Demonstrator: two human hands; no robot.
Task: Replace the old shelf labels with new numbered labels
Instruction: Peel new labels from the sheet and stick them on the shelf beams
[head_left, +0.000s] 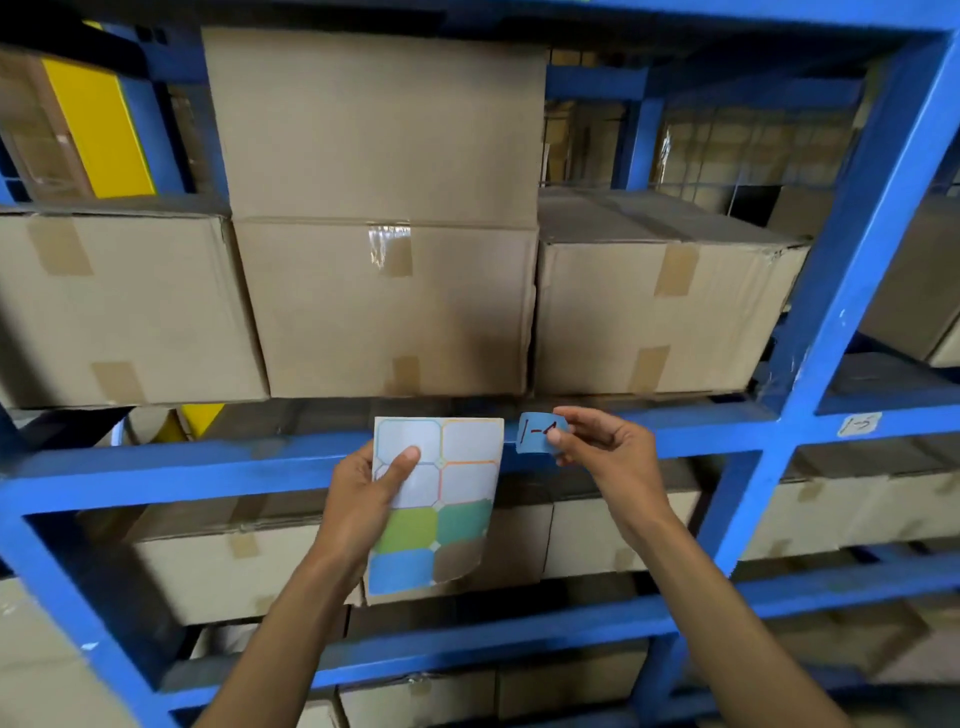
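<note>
Against the front of the blue shelf beam (208, 467), the right hand (602, 447) is pinching a blue label (537, 432) marked "1-", its long axis running along the beam, while the left hand (363, 488) is gripping the sticker sheet (447, 499) just beside it.

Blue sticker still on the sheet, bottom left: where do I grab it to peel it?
Probably at a clipped corner of the blue sticker, nearest the sheet's free bottom edge. Come from below with the right hand, once it has placed its written label; the left hand grips the sheet higher up.
</note>
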